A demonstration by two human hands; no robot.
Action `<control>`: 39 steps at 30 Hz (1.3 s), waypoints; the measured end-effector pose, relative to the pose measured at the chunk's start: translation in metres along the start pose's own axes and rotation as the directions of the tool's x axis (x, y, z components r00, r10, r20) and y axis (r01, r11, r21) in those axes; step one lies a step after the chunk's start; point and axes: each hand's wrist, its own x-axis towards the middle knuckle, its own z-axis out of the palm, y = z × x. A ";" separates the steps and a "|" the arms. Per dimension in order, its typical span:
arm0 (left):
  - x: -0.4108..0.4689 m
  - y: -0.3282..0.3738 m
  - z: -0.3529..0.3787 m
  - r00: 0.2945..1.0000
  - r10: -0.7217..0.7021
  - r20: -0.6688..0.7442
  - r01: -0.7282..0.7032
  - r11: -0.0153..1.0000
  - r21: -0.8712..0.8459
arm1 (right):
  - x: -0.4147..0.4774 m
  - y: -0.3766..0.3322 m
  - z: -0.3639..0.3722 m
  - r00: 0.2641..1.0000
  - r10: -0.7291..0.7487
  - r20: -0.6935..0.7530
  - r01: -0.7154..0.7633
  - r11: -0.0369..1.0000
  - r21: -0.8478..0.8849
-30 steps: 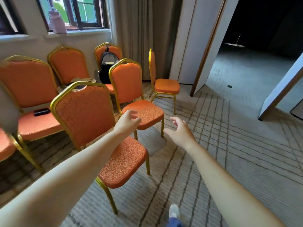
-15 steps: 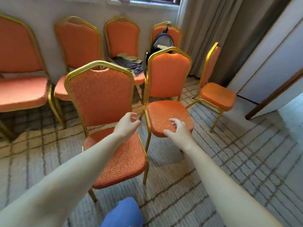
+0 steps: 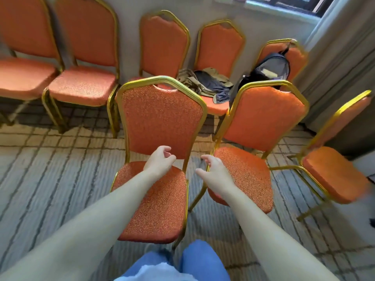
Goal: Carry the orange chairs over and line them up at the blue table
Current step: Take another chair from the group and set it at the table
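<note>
I am hovering my left fingers [image 3: 165, 151], loosely curled, over the seat of the nearest orange chair [image 3: 160, 118] and my right fingers [image 3: 207, 160], spread, beside its right rail, both empty, likely lining up to lift it off the carpet [image 3: 60, 169]; blue table unseen.

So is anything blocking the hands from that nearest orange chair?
Nothing visible. The left hand hangs over the seat of the nearest chair, the right hand beside its gold frame post, both empty. The blue table is out of view.
</note>
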 end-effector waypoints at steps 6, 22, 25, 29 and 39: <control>0.016 -0.026 -0.023 0.966 -0.199 -0.163 0.181 0.976 -0.120 | 0.065 -0.035 0.012 0.973 -0.154 0.171 0.169 0.983 -0.073; 0.023 -0.109 0.000 0.388 -0.825 -0.410 0.448 0.558 -0.699 | 0.240 -0.086 0.115 0.584 -0.297 0.755 0.633 0.749 -0.196; 0.019 -0.131 0.027 0.258 -0.879 -0.400 0.415 0.475 -0.776 | 0.269 -0.077 0.142 0.511 -0.274 0.815 0.668 0.724 -0.175; 0.014 -0.161 0.066 0.157 -0.936 -0.316 0.388 0.353 -0.852 | 0.297 -0.057 0.179 0.472 -0.237 0.849 0.661 0.733 -0.163; 0.032 -0.240 0.159 -0.063 -0.994 -0.088 0.306 0.065 -0.950 | 0.362 0.003 0.276 0.498 -0.118 0.859 0.586 0.776 -0.234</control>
